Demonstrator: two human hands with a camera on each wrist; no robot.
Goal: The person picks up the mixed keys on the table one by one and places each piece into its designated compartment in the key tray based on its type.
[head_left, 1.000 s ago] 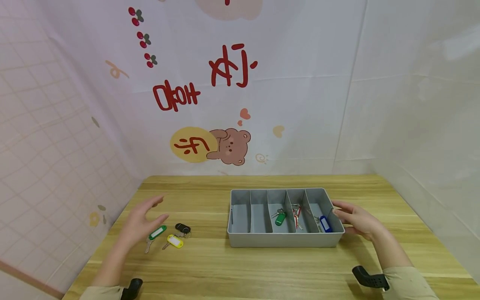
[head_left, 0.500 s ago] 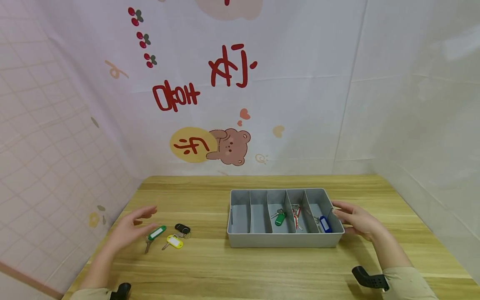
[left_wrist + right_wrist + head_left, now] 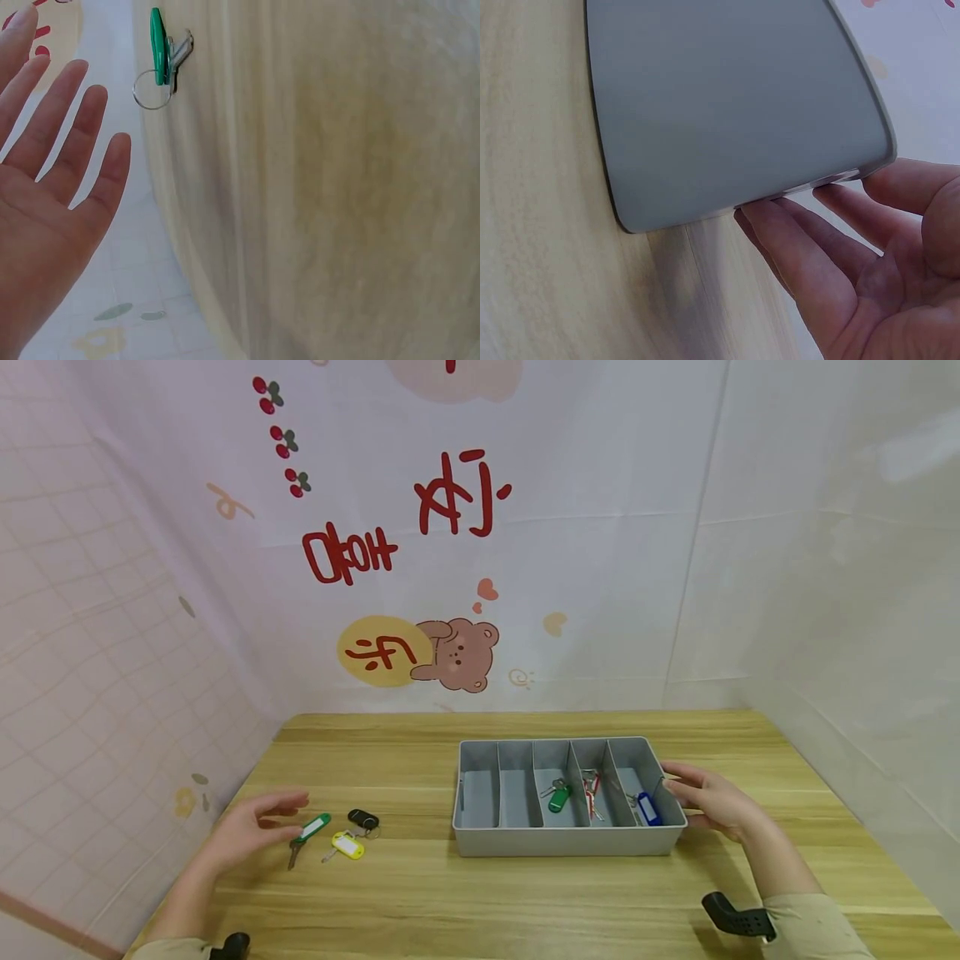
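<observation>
In the head view my left hand [image 3: 243, 837] is over the left of the table, fingers extended, beside a key with a green tag [image 3: 314, 827]. The left wrist view shows those fingers spread and apart from the green tag [image 3: 157, 46] and its ring. Close by lie a key with a yellow tag [image 3: 348, 845] and a black fob [image 3: 363, 818]. My right hand [image 3: 712, 802] holds the right end of a grey divided box [image 3: 562, 842], thumb at the rim and fingers against the outer wall [image 3: 735, 112].
Inside the box, a green-tagged key set [image 3: 558, 798], red-handled keys [image 3: 590, 795] and a blue-tagged key [image 3: 648, 809] occupy separate compartments on the right. A printed cloth [image 3: 600, 527] hangs behind the wooden table [image 3: 420, 910].
My left hand has moved left and nearer to me, its thumb drawing back beside the green tag. The right hand stays at the box, and the keys lie where they were.
</observation>
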